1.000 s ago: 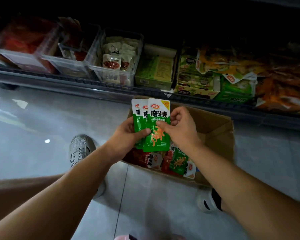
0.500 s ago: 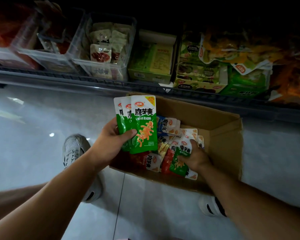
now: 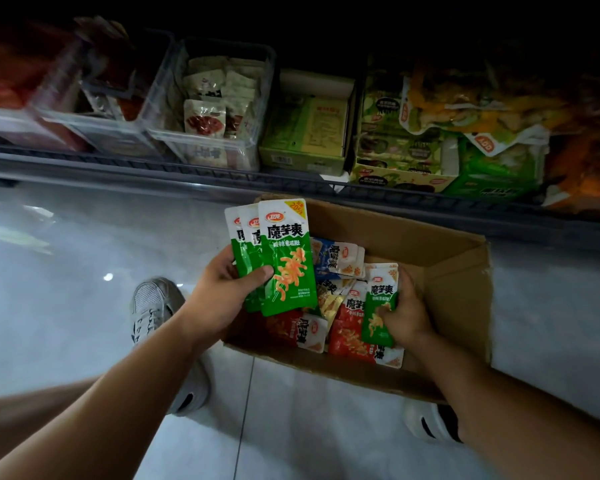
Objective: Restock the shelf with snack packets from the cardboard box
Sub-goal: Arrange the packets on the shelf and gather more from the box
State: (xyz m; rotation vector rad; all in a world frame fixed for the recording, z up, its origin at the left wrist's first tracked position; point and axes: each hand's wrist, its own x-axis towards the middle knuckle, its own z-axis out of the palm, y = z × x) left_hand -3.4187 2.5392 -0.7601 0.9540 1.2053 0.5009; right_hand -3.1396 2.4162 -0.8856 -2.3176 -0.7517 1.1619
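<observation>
An open cardboard box (image 3: 454, 271) sits on the floor below the shelf (image 3: 222, 178). My left hand (image 3: 222, 292) grips a fanned stack of three green snack packets (image 3: 284, 258) upright above the box's left side. Inside the box, my right hand (image 3: 406, 313) pinches a single green packet (image 3: 378, 306) standing on end. Red packets (image 3: 347, 337) and a blue packet (image 3: 329, 254) lie loose in the box under both hands.
The shelf holds clear plastic bins (image 3: 219, 109) of small packets at left, a green carton (image 3: 309, 133) in the middle, and green and orange bags (image 3: 482, 126) at right. My shoes (image 3: 156, 306) stand on the pale tiled floor beside the box.
My right hand left the stack, went down into the box and lifted one green packet upright. My left hand kept its hold on the stack, which stayed over the box's left side.
</observation>
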